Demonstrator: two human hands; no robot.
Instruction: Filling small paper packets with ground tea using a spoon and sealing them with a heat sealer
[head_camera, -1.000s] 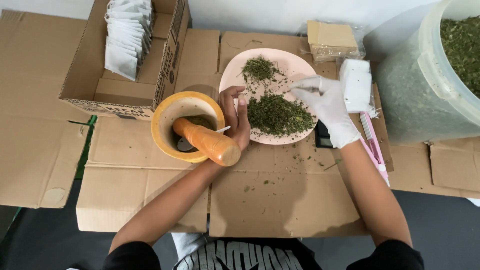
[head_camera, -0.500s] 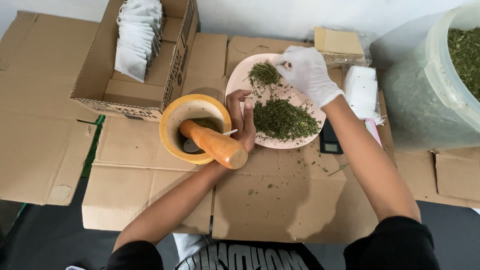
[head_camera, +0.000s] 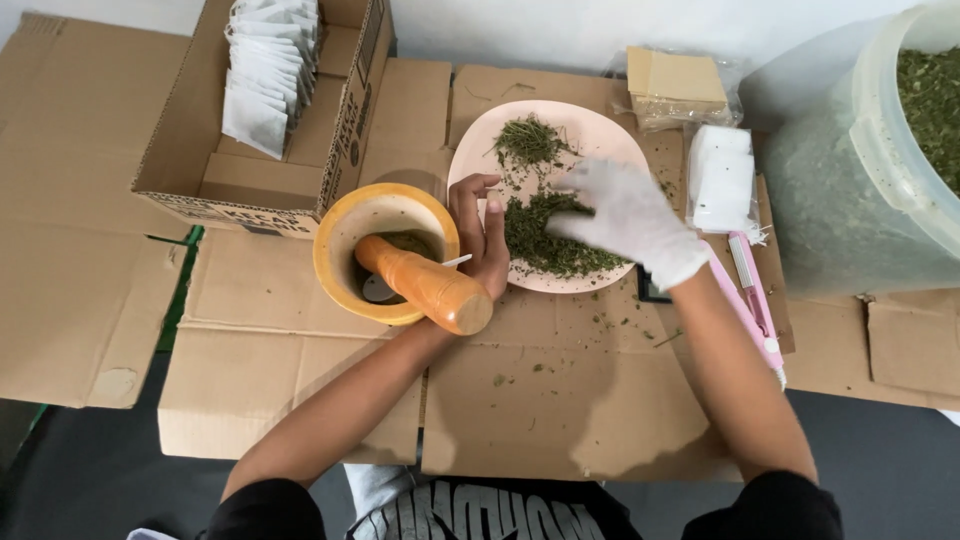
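Observation:
A pale pink plate (head_camera: 600, 130) lies on flattened cardboard and carries two heaps of dried green herbs (head_camera: 548, 240). My right hand (head_camera: 625, 215), in a white glove, rests its fingers on the larger heap near the plate's front. My bare left hand (head_camera: 482, 235) sits between the plate and a yellow mortar (head_camera: 340, 250), fingers loosely curled, holding what looks like a thin white piece at the fingertips. An orange pestle (head_camera: 425, 285) leans in the mortar, which also holds some herbs.
An open cardboard box (head_camera: 265, 175) with several white sachets (head_camera: 270, 70) stands at the back left. A large clear tub of herbs (head_camera: 880, 160) is at the right. A white packet (head_camera: 720, 180), a tan packet (head_camera: 675, 80) and a pink tool (head_camera: 750, 305) lie beside the plate.
My right hand went from the plate's right edge up to the smaller far heap, then came back down onto the larger heap. My left hand stayed by the mortar.

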